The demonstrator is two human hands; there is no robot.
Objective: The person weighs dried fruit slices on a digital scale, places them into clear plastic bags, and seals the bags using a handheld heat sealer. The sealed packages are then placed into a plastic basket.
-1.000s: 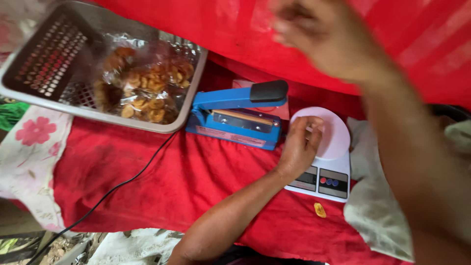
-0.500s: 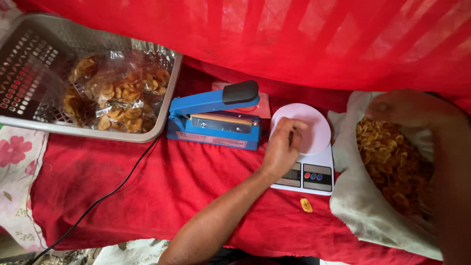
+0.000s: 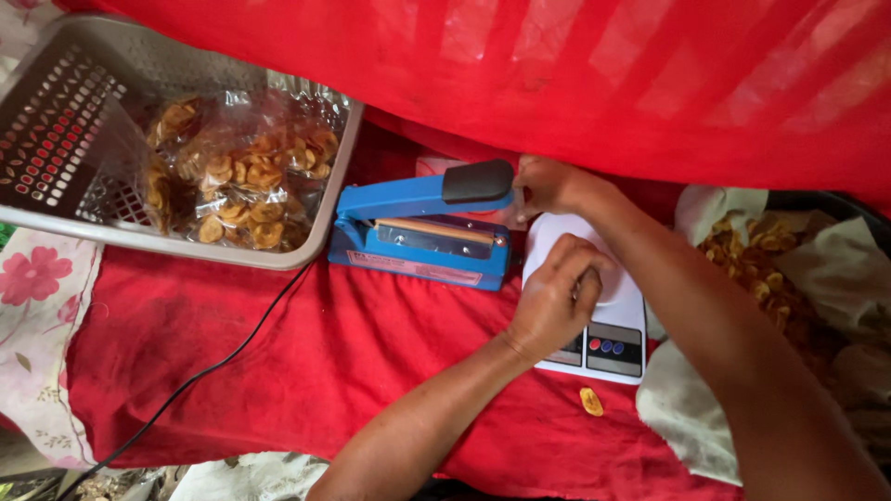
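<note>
While both hands point(image 3: 555, 301) point(image 3: 548, 186) pinch something unclear over the white kitchen scale point(image 3: 594, 320), it seems light; grip edges.

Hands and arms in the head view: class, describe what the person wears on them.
Both forearms are bare, with no sleeves in sight. The left hand and right hand wear no gloves; no watch, bracelet or ring shows. Whether the fingernails are painted cannot be told.

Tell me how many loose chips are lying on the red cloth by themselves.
1: a single yellow chip lies on the red cloth, just below the white scale. Others may be hidden under the arms.
</note>
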